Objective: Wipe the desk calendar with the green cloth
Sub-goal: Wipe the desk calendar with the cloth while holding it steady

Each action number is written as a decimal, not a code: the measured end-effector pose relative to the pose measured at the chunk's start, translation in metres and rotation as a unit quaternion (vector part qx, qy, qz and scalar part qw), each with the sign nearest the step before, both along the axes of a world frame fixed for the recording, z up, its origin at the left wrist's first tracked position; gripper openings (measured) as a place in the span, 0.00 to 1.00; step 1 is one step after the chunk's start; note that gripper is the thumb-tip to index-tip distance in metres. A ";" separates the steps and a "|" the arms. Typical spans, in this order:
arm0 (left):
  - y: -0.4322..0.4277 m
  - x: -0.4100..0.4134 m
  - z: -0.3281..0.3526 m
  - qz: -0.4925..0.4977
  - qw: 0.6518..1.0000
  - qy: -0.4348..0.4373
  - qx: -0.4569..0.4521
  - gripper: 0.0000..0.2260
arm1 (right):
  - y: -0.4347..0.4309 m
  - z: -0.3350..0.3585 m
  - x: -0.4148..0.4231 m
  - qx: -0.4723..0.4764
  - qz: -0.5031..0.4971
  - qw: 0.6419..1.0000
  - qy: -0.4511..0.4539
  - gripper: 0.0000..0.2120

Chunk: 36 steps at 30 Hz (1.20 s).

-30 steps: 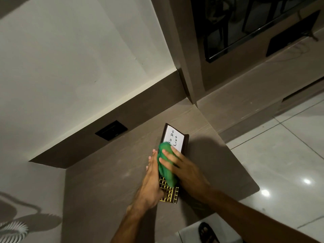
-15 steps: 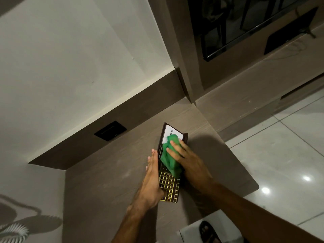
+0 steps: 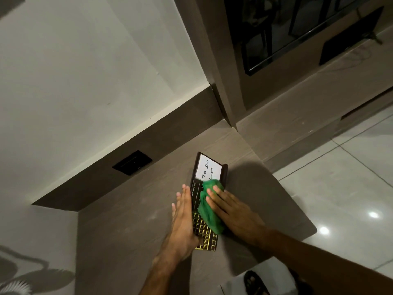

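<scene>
Desk calendar (image 3: 209,177) lies flat on the brown bench (image 3: 131,220), near the far right corner, long axis running away from the person. White panel at its far end reads "To Do List"; gold grid at the near end, month labels OCT NOV DEC along the left edge.

Right hand (image 3: 231,211) is palm down on the green cloth (image 3: 210,209), pressing it onto the calendar's middle. Fingers (image 3: 214,195) are extended and slightly spread on top of the bunched cloth, not curled round it, so it is pinned under the hand rather than gripped. Cloth covers the calendar from just below the white panel down to part of the grid.

Left hand (image 3: 182,222) is flat and open, fingers straight and together, edge of the hand against the calendar's left side, heel at the near left corner. It holds nothing.

Black wall plate (image 3: 132,162) sits in the upstand behind the bench, well apart from the calendar. Glossy tiled floor (image 3: 340,188) to the right.
</scene>
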<state>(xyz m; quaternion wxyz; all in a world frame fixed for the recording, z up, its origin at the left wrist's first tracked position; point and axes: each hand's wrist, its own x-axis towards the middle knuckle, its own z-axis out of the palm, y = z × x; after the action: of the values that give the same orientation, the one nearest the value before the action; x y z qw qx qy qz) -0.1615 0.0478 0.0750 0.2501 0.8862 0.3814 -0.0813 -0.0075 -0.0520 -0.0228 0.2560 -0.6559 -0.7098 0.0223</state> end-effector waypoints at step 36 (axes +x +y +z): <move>0.001 0.003 0.007 -0.001 0.998 0.033 0.055 0.65 | -0.015 -0.008 -0.009 -0.032 0.040 0.998 0.021 0.38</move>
<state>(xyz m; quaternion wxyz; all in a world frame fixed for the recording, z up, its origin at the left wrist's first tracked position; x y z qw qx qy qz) -0.1588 0.0487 0.0818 0.1881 0.8956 0.3930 -0.0899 -0.0165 -0.0667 -0.0311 0.2489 -0.6340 -0.7289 0.0688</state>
